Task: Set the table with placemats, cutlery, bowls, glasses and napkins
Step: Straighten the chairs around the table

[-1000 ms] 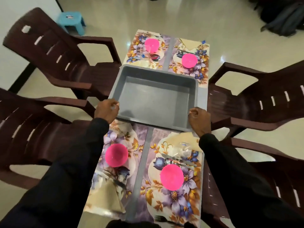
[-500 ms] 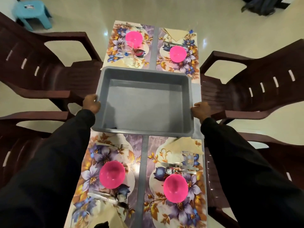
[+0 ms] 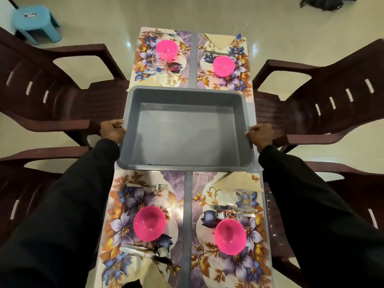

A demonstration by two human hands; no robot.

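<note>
An empty grey plastic tub [image 3: 185, 129] sits across the middle of the table. My left hand [image 3: 112, 130] grips its left rim and my right hand [image 3: 260, 135] grips its right rim. Floral placemats lie at the near left [image 3: 124, 204], near right [image 3: 207, 200], far left [image 3: 143, 57] and far right [image 3: 241, 69]. Each carries a pink bowl: near left [image 3: 149, 223], near right [image 3: 230, 236], far left [image 3: 166, 49], far right [image 3: 224, 66]. A fork [image 3: 148, 186], a spoon and knife [image 3: 230, 210], clear glasses [image 3: 243, 199] [image 3: 161, 66] and folded napkins [image 3: 239, 181] [image 3: 219, 40] lie on the mats.
Dark brown plastic chairs stand at the left [image 3: 41, 96] and right [image 3: 332, 100], with two more at the near corners. A blue stool [image 3: 33, 19] stands on the pale floor at far left. A dark bag [image 3: 324, 2] lies at far right.
My hands have slid from the tub's near corners to the middle of its side rims. The view has tipped down, showing more of the near settings.
</note>
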